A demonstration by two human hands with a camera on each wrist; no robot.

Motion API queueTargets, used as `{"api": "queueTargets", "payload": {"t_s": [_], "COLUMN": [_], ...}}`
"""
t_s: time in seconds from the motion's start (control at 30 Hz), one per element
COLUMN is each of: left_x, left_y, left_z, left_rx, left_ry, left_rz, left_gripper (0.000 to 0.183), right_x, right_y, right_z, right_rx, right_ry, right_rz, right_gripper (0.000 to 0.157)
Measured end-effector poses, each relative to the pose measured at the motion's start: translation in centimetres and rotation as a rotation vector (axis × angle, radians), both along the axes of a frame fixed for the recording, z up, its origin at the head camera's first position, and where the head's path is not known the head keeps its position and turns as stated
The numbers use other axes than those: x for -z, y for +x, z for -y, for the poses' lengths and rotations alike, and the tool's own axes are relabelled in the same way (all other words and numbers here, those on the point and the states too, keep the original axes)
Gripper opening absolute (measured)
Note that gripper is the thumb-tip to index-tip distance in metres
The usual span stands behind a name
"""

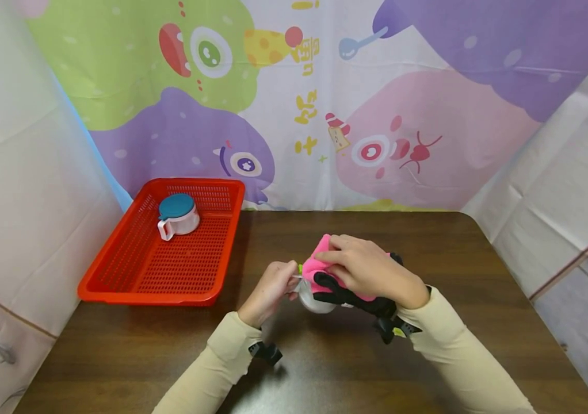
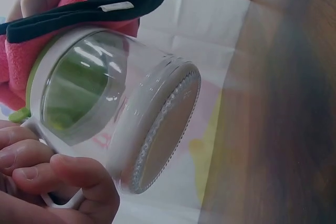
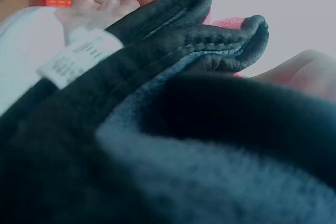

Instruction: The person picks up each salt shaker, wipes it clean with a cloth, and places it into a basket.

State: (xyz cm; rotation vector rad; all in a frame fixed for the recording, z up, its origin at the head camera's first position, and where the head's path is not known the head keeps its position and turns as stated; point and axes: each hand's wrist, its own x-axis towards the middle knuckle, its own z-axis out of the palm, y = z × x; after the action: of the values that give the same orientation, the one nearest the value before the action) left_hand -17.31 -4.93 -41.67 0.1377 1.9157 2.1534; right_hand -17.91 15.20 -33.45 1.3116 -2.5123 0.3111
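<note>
My left hand [image 1: 272, 287] grips the white handle [image 2: 71, 199] of a clear seasoning jar [image 2: 142, 111] with a green lid. The jar is tilted, its ridged base facing the lower right in the left wrist view. In my right hand [image 1: 363, 267] is a pink and black cloth [image 1: 319, 265], held over the lid end of the jar. The cloth's dark folds and white label [image 3: 81, 59] fill much of the right wrist view. Most of the lid is hidden under the cloth.
At the left of the brown table [image 1: 377, 368] stands a red plastic basket [image 1: 154, 298]. Inside it, near the back, sits another seasoning jar with a teal lid [image 1: 176, 206] and a white handle. A patterned curtain [image 1: 294, 172] hangs behind the table.
</note>
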Motion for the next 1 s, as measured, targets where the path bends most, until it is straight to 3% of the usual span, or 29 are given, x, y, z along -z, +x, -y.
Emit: {"api": "queueTargets", "payload": {"t_s": [0.47, 0.63, 1.0], "left_x": [0.0, -0.3, -1.1], "left_y": [-0.1, -0.2, -0.4], "left_z": [0.4, 0.8, 1.7], "left_rx": [0.021, 0.017, -0.021], "left_ry": [0.011, 0.014, 0.131], "left_rz": [-0.001, 0.002, 0.044], "left_gripper": [0.031, 0.033, 0.035], "right_x": [-0.1, -0.1, -0.1], "right_y": [-1.0, -1.3, -1.6], "right_z": [-1.2, -2.0, -3.3], "right_rx": [0.095, 0.094, 0.07], "right_ry": [-0.013, -0.046, -0.143], "right_rz": [0.094, 0.137, 0.224], "right_gripper": [0.02, 0.016, 0.016]}}
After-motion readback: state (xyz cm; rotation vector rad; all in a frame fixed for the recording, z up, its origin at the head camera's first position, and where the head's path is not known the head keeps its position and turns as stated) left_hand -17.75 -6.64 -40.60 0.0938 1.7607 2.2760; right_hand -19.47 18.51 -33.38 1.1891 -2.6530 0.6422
